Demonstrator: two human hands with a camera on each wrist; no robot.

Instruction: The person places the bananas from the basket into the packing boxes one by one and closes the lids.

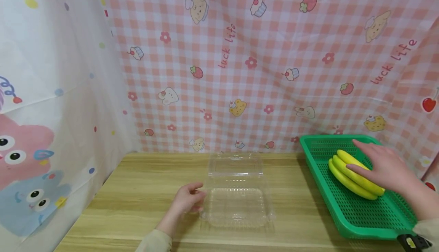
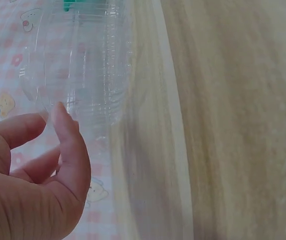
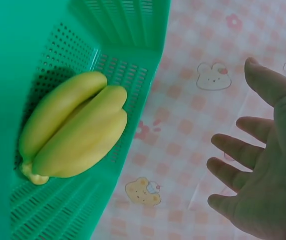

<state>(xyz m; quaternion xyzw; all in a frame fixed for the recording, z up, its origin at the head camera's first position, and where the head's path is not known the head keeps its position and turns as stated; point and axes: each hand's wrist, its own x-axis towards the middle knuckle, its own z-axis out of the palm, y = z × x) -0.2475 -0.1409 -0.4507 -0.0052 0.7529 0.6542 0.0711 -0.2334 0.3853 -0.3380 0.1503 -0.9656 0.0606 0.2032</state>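
Observation:
A clear plastic clamshell container (image 1: 236, 206) lies with its lid raised on the wooden table. At its left edge, my left hand (image 1: 188, 198) pinches the rim between thumb and a bent finger. The left wrist view shows the container (image 2: 82, 65) just beyond the fingertips of that hand (image 2: 37, 185). On the right, a bunch of yellow bananas (image 1: 354, 177) lies in a green basket (image 1: 324, 193). My right hand (image 1: 387, 166) hovers over the bunch, fingers spread. In the right wrist view, that hand (image 3: 268, 155) is apart from the bananas (image 3: 77, 130) and holds nothing.
The wooden table (image 1: 154, 195) runs back to a pink checked cloth (image 1: 219, 73) with cartoon prints. A white printed curtain (image 1: 79, 92) hangs along the left. The green basket's raised walls surround the bananas.

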